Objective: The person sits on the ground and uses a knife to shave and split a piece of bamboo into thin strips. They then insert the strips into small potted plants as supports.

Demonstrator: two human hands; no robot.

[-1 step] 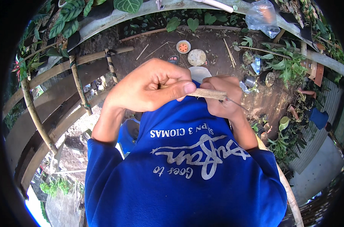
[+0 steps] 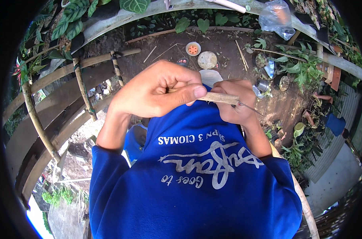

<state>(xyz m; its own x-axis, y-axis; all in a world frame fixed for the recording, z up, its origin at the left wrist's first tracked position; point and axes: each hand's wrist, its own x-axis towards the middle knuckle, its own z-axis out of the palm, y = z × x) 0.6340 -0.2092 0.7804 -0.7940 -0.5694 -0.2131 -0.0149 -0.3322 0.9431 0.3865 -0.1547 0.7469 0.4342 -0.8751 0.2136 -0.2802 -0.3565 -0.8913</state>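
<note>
Both my hands are raised in front of my chest, over my blue sweatshirt [image 2: 197,187] with white lettering. My left hand [image 2: 155,93] is closed around one end of a pale flat bamboo strip [image 2: 223,98], with the thumb pressed along its top. My right hand [image 2: 235,105] is closed at the strip's other end and grips a thin metal blade [image 2: 250,108] whose dark tip pokes out to the right. The two hands almost touch at the strip's middle. Most of the strip is hidden inside my fists.
A bamboo railing [image 2: 81,83] curves along the left. Far below is a dirt patch [image 2: 169,51] with round lids [image 2: 207,59], loose sticks and small tins [image 2: 262,85]. Leafy plants [image 2: 304,69] and a clear plastic bag [image 2: 274,18] sit at the top and right, and a corrugated roof [image 2: 340,119] at far right.
</note>
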